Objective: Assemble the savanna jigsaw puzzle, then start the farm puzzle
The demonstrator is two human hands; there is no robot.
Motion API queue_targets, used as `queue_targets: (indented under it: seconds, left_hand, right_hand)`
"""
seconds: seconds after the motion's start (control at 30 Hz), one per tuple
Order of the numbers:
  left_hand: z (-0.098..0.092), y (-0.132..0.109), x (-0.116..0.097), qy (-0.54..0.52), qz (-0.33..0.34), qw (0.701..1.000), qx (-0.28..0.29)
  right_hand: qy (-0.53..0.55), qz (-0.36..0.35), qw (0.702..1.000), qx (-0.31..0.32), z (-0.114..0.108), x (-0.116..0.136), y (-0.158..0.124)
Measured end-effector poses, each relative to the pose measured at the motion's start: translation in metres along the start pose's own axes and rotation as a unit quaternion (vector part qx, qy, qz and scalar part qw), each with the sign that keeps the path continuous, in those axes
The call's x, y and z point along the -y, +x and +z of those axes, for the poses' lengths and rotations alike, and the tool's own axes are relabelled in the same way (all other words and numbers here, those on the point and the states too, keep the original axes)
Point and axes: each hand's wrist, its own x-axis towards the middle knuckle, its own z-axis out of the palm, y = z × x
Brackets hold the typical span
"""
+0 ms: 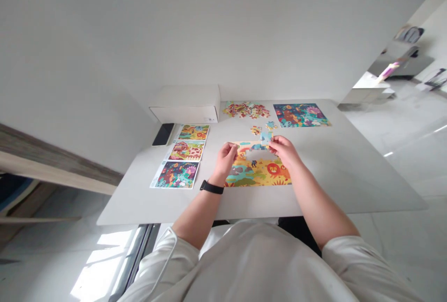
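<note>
A partly assembled colourful jigsaw puzzle (260,171) with a lion lies on the white table (335,171) in front of me. My left hand (226,157), with a black band on its wrist, rests with curled fingers on the puzzle's upper left edge. My right hand (284,149) pinches a light blue puzzle piece (266,137) at the puzzle's upper right edge. A few loose pieces (256,129) lie just beyond the puzzle.
A heap of loose pieces (246,109) and a finished puzzle (301,114) lie at the table's far side. Three picture cards (185,150) sit in a column on the left, beside a black phone (163,134) and a white box (186,104).
</note>
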Motion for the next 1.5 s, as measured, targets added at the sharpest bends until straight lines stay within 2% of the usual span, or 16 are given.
queue_targets:
  seconds: [0.17,0.3,0.43,0.67,0.8,1.0,1.17,1.5]
  left_hand:
    - [0.018,0.004,-0.007,0.037,-0.031,0.998,0.044]
    - [0.032,0.009,0.004,0.054,-0.069,0.995,0.037]
    - [0.042,0.006,0.018,0.050,-0.092,0.993,0.050]
    - [0.030,0.002,0.028,0.021,-0.093,0.994,0.057]
    - [0.024,0.001,0.028,-0.001,-0.098,0.994,0.047]
    - [0.028,-0.002,0.027,0.000,-0.093,0.994,0.049]
    - [0.030,-0.003,0.023,-0.017,-0.098,0.995,0.026]
    - [0.030,-0.003,0.026,-0.025,-0.120,0.992,0.037]
  right_hand:
    - [0.104,0.055,0.993,0.010,0.017,-0.011,-0.012]
    - [0.146,0.097,0.984,0.026,0.022,-0.020,-0.015]
    - [0.163,0.102,0.980,0.052,0.025,-0.028,-0.018]
    - [0.112,0.115,0.982,0.100,0.031,-0.039,-0.025]
    - [0.085,0.090,0.986,0.110,0.029,-0.041,-0.029]
    - [0.046,0.066,0.995,0.055,0.026,-0.039,-0.028]
    - [0.051,0.050,0.997,0.024,0.028,-0.035,-0.029]
    - [0.054,0.055,0.997,0.024,0.028,-0.031,-0.029]
